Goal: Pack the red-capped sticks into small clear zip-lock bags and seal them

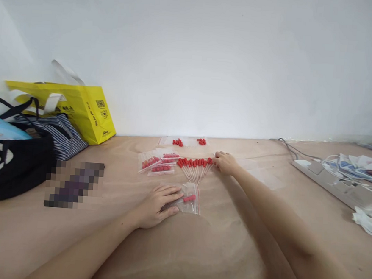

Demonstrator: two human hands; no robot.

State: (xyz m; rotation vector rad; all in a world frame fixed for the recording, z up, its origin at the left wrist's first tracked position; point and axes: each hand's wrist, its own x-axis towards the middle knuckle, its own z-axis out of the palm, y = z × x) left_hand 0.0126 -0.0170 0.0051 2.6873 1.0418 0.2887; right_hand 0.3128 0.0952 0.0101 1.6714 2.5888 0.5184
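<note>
My left hand [165, 202] lies flat with its fingers apart on a clear zip bag [193, 204], which has a red-tipped piece inside. Beyond it, several thin pale sticks with red tips [198, 162] are fanned out on the table, red ends away from me. My right hand [225, 162] is at the right end of this fan, fingers closed around the red tip of the last stick [210, 160]. Left of the fan lie filled zip bags [161, 168] with red-tipped pieces. Farther back, two clusters of red-tipped sticks [178, 142] rest on a clear bag.
A yellow bag [89, 111], a striped pouch [68, 133] and a black-and-white bag [21, 166] stand at the left. Flat clear bags [263, 176] lie beside my right forearm. A white power strip [326, 183] with cables is at the right. A white wall stands behind.
</note>
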